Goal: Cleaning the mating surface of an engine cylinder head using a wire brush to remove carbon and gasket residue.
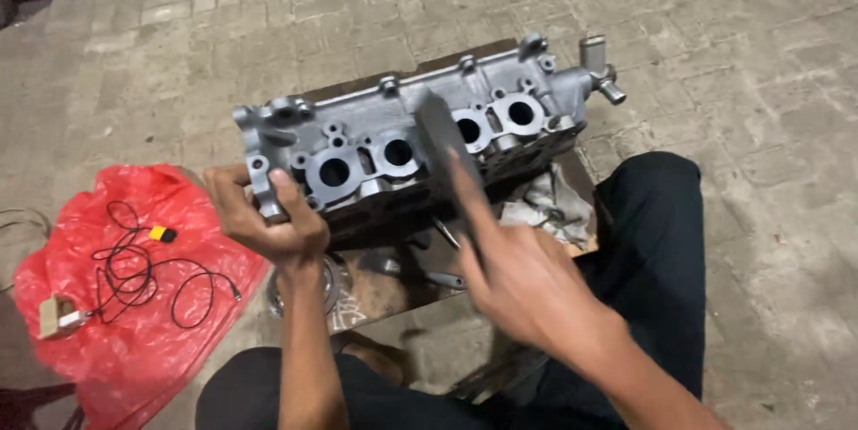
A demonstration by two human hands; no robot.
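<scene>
A grey metal cylinder head [375, 139] with several round bores stands tilted on a low board over a paved floor. My left hand [268, 215] grips its near left corner. My right hand [518, 274] holds a dark flat rectangular block [438, 130] pressed against the head's face near the middle. The hand and block look motion-blurred.
A red plastic bag [143, 305] lies at the left with a black cable [134, 260], a small yellow part and a white plug on it. A crumpled grey rag [554, 202] sits under the head's right end. My knees in dark trousers [652, 242] flank the board. A metal ring [335, 278] lies below the head.
</scene>
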